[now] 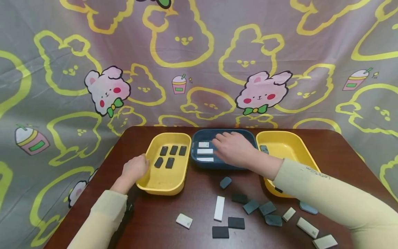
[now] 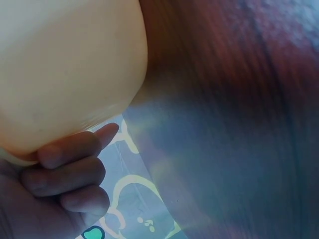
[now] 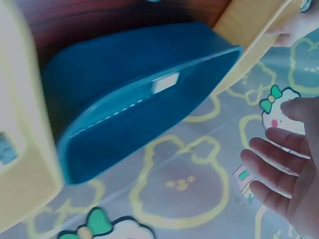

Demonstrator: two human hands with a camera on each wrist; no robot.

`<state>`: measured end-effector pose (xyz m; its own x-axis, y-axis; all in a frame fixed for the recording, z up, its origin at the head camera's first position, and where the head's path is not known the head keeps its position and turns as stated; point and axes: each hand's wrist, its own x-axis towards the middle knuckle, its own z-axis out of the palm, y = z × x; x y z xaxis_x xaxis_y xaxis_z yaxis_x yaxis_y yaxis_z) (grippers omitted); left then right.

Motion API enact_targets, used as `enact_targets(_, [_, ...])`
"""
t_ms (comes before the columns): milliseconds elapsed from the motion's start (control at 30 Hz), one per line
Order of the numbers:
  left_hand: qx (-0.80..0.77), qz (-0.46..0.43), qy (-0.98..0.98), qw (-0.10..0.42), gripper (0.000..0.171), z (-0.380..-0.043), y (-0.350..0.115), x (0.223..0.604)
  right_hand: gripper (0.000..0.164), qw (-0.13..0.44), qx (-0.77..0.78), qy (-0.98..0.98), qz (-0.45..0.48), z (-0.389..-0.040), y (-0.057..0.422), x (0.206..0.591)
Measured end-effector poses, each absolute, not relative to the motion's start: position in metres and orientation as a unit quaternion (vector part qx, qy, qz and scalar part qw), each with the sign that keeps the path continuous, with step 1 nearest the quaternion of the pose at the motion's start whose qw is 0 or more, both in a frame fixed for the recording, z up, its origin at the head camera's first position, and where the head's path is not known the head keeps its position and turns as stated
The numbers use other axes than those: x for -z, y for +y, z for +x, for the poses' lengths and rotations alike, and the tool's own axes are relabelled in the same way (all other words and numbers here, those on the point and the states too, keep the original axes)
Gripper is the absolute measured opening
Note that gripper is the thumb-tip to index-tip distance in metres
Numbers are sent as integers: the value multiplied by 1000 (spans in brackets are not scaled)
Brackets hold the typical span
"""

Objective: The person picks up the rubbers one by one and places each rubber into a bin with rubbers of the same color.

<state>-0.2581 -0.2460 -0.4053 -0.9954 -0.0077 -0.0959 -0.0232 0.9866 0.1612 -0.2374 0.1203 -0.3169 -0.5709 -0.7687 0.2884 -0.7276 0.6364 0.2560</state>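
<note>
Left hand: the left hand (image 1: pixel 135 168) is clamped on the outer edge of the left yellow tub (image 1: pixel 158 180), fingers curled under its rim.
Right hand: the right hand (image 1: pixel 233 148) hovers over the blue tub (image 1: pixel 214 166), fingers apart; the right wrist view shows nothing held in them.
Left yellow tub: it stands on the table (image 1: pixel 196 197) with five black tiles (image 1: pixel 173 150) inside, in rows of three and two.
Blue tub: in the middle, just beside the left yellow tub; three white tiles (image 1: pixel 205 151) are visible on the left of its floor, and the right hand hides part of the rest.
Right yellow tub: the right yellow tub (image 1: pixel 289 148) is partly covered by the right arm; a blue-grey tile (image 1: pixel 264 149) shows near its left wall.
Loose pieces: in front of the tubs lie a long white bar (image 1: pixel 219 208), a cream tile (image 1: pixel 184 220), black rectangles (image 1: pixel 236 223) and more pieces towards the right.
Tile handling: probably light, stiff and smooth, perhaps slippery; low and flat, they are best pinched by opposite long edges.
Tub handling: likely light, slightly flexible plastic that could slide if bumped; the rim is the natural hold.
</note>
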Motion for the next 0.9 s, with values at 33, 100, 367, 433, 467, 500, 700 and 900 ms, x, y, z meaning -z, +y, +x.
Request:
enact_targets(33, [-82, -8, 995, 48, 37, -258, -246, 406, 32, 185, 53, -887, 421, -235, 127, 317])
enact_targets(100, [-82, -8, 996, 46, 37, -258, -246, 406, 34, 171, 48, -890, 420, -230, 139, 320])
enact_targets(367, [-84, -6, 995, 44, 38, -257, -246, 405, 28, 61, 65, -880, 467, -204, 168, 353])
enact_targets(433, [-86, -8, 995, 46, 37, -257, -246, 405, 25, 38, 67, -871, 485, -199, 171, 363])
enact_targets(467, [-86, -8, 995, 45, 36, -257, -246, 405, 24, 29, 68, -868, 491, -196, 172, 367])
enact_targets(500, [-84, -6, 996, 43, 35, -257, -246, 405, 24, 21, 68, -866, 495, -194, 173, 371])
enact_targets(700, [-77, -4, 996, 35, 36, -258, -246, 405, 32, -32, 57, -871, 487, -184, 170, 385])
enact_targets(900, [-77, -9, 996, 41, 39, -256, -244, 405, 33, -58, 73, -883, 459, -179, 164, 399])
